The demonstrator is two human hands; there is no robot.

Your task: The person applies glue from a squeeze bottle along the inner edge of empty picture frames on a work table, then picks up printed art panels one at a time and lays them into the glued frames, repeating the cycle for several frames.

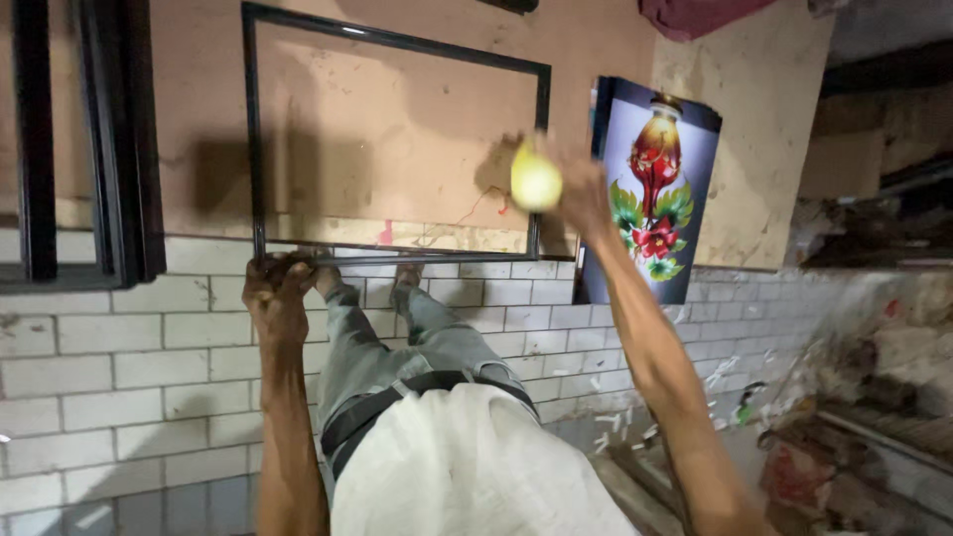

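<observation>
The person's left hand [276,296] was clenched around the lower rail of a black rectangular frame [254,149] lying on a brown board [417,119], while the right hand [571,194] grasped a pale yellow cloth wad [535,179] at the frame's right corner. Steadying that rail firmly, I judged, mattered most, with the framed flower picture [650,194] just beside it.

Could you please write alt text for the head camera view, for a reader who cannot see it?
A person's left hand holds the bottom edge of a thin black rectangular frame against a brown board, while the right hand holds a pale yellow rounded object at the frame's right side. A glossy flower-vase picture leans beside it, above a white tiled floor.
</observation>
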